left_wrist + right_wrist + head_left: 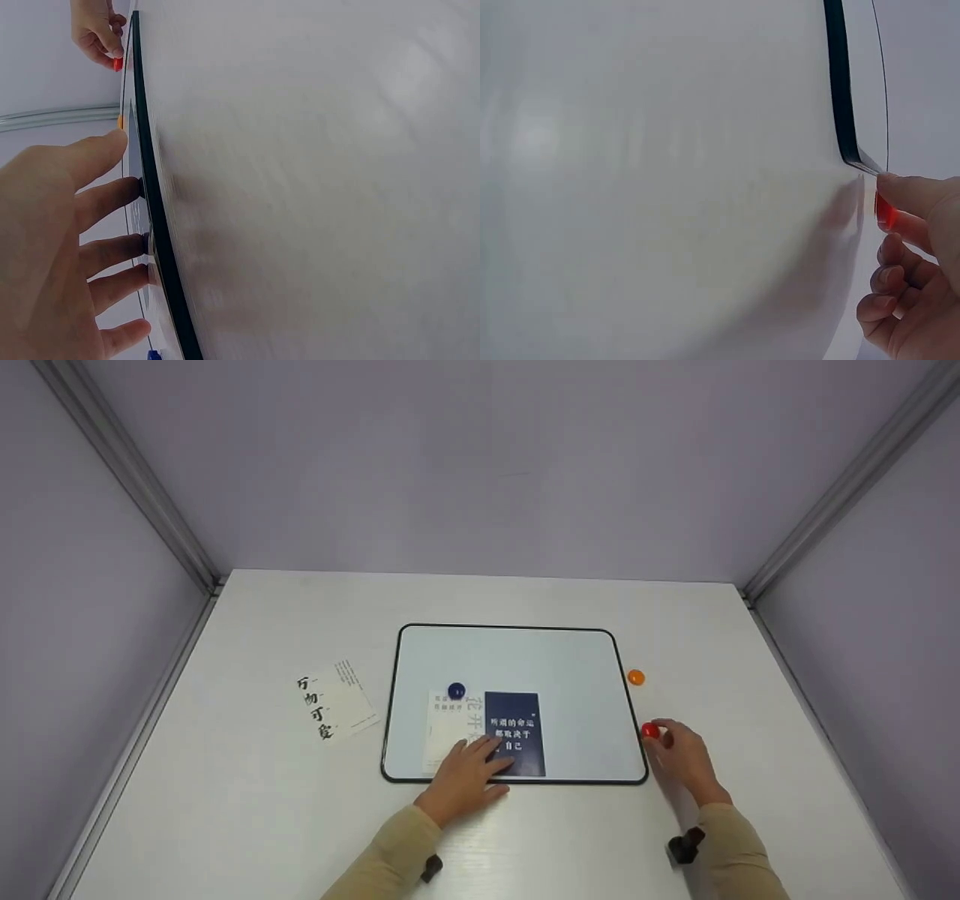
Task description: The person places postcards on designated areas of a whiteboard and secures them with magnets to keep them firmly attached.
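On the table lies a whiteboard (577, 667) with a black frame. A white card (442, 735) and a dark blue card (514, 712) with white characters lie side by side on its lower half. A dark blue round magnet (456, 691) sits at the white card's top edge. My left hand (466, 776) rests its spread fingertips on the two cards, thumb by the board's near edge. Just off the board's right edge, my right hand (682, 754) pinches a red round magnet (885, 211) between thumb and index finger, its other fingers curled.
An orange round magnet (636, 677) lies on the table beside the board's right edge. Left of the board, another white card (341, 709) with black handwriting lies at a tilt. Pale walls (480, 465) enclose the back and sides of the white table (225, 810).
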Demonstrator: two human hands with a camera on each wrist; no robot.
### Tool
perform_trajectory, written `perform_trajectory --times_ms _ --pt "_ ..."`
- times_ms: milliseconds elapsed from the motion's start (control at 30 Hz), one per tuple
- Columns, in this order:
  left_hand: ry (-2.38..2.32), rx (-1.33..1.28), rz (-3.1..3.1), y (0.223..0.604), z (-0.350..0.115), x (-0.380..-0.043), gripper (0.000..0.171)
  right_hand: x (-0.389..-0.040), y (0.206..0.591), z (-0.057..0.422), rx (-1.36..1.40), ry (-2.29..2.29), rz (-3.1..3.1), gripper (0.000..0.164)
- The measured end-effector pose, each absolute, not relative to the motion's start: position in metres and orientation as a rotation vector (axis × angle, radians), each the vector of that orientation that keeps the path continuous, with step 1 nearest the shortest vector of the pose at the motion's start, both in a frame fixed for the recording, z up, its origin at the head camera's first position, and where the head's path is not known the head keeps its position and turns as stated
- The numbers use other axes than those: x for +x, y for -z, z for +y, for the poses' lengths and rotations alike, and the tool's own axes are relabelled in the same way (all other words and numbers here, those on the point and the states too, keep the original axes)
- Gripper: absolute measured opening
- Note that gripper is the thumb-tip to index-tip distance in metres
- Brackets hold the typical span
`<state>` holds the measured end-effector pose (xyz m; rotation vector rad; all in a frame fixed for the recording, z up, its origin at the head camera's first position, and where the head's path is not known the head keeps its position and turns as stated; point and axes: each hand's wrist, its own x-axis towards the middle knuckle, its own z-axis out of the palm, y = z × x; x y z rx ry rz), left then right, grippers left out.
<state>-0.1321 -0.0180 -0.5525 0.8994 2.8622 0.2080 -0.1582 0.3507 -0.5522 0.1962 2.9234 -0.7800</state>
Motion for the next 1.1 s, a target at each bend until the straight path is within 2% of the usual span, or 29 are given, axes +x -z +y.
perform_trajectory --times_ms 300,1100 --pt "-0.2 0.897 2.865 0.551 -0.018 -0.132 0.049 -0.161 0.548 0.344 0.119 0.816 2.974 0.038" --pt "-0.212 0.895 2.873 0.551 -0.017 -0.132 0.048 -0.169 0.536 0.323 0.097 0.844 2.945 0.042"
